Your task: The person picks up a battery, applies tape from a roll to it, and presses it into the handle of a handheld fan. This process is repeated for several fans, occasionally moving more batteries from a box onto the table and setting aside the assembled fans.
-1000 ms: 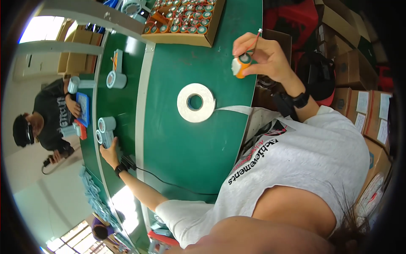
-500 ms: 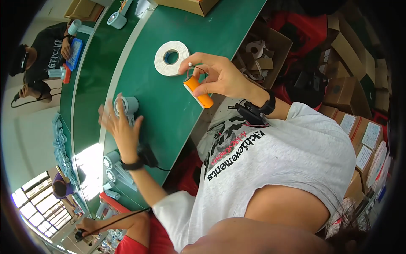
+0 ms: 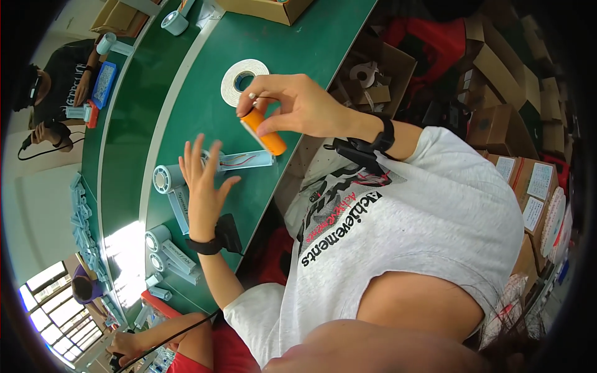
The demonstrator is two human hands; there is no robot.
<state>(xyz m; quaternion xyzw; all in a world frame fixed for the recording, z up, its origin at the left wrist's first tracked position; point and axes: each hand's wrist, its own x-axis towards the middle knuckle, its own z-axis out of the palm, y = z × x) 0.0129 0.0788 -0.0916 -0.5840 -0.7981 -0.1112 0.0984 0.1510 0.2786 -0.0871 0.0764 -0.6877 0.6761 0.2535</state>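
Observation:
My right hand (image 3: 301, 109) grips an orange cylindrical battery (image 3: 266, 132) between thumb and fingers; a small white connector (image 3: 252, 96) on its lead shows by the fingertips. Below the battery lies a light blue handheld fan (image 3: 249, 160) whose handle is open, with red wires inside. Its head is partly hidden behind the spread fingers of my left hand (image 3: 205, 186), which holds nothing. A second light blue fan (image 3: 165, 179) rests just left of that hand, its handle running under the wrist side.
A white tape roll (image 3: 227, 82) lies beyond my right hand on the green table (image 3: 205, 81). More fans (image 3: 177, 261) are at the lower left. An open cardboard box (image 3: 398, 65) stands off the table's right edge. Co-workers sit across the table and beside me.
My left hand has shifted right, away from the fan it was over. An open-handled fan with red wires now shows beside it. My right hand and the battery have moved slightly left.

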